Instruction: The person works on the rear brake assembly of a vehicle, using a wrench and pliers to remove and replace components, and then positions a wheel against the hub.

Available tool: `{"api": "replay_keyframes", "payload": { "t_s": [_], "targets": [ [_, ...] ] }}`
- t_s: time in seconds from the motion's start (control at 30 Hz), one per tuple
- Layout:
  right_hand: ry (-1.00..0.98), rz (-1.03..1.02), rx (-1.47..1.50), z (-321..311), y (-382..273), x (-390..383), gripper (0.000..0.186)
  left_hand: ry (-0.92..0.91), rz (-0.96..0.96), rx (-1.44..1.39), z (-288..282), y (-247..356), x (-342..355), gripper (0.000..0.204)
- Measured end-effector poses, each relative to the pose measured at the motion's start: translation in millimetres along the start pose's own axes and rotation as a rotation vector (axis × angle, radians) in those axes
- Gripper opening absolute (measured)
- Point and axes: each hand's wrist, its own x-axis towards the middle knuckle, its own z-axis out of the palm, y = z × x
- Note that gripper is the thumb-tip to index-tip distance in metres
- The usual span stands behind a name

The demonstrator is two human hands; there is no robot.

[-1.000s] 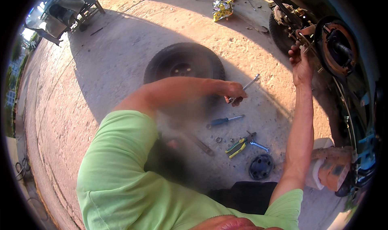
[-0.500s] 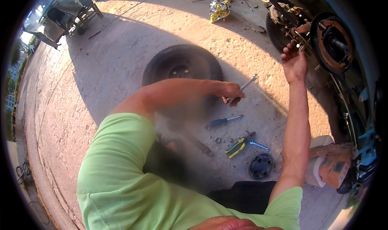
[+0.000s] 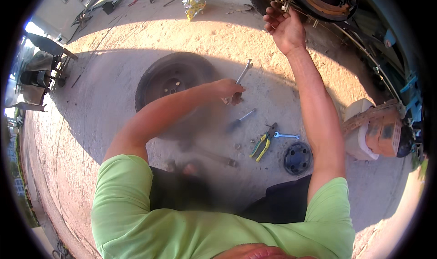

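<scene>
My left hand [image 3: 231, 90] is closed around a combination wrench [image 3: 244, 72], whose end points up and away from me. Beneath that forearm lies a wheel with a black tyre [image 3: 150, 83], partly covered by the arm. My right hand [image 3: 289, 31] reaches far forward, palm up, with curled fingers and thumb at a metal bolt [image 3: 285, 7] under the vehicle. Just beyond the hand is a round brake assembly with rusty shoes [image 3: 322, 14], cut by the upper edge of the picture. Exactly how the fingers grip the bolt is hard to see.
On the concrete lie a screwdriver [image 3: 241, 120], yellow-green pliers [image 3: 260, 146], a small open-ended wrench [image 3: 287, 135] and a round black cap [image 3: 297, 158]. A blurred dark bar [image 3: 218, 158] is near my legs. Bricks [image 3: 380, 130] stand at right; a shiny yellow bag [image 3: 194, 5] lies farther off.
The view has swung right and downward, so the surroundings sit farther left. The wrench stays in my left hand and stands more upright. My right hand remains at the bolt.
</scene>
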Motion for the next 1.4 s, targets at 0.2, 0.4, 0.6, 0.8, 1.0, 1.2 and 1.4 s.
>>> {"api": "replay_keyframes", "payload": {
  "t_s": [0.2,0.4,0.6,0.8,1.0,1.2,1.4],
  "targets": [
    [-0.004,-0.184,-0.145,-34,8,19,0.035,0.011,0.026,0.037,1,3,-1,0.047],
    [0.310,-0.478,-0.493,-8,16,26,0.014,0.041,0.002,-0.019,4,7,-9,0.045],
    [0.306,-0.356,-0.487,1,13,19,0.016,0.030,0.001,-0.070,5,1,-7,0.044],
    [0.080,-0.091,-0.125,-3,-2,4,0.021,0.039,-0.006,-0.028,3,-3,-6,0.046],
    [0.305,-0.585,-0.495,-5,19,26,0.020,0.035,-0.015,0.019,3,0,-2,0.047],
    [0.129,-0.088,-0.034,1,6,9,0.019,0.047,-0.018,0.004,1,-5,-9,0.047],
    [0.116,-0.304,-0.327,-21,7,20,0.023,0.037,-0.023,0.026,4,7,-7,0.048]
  ]
}}
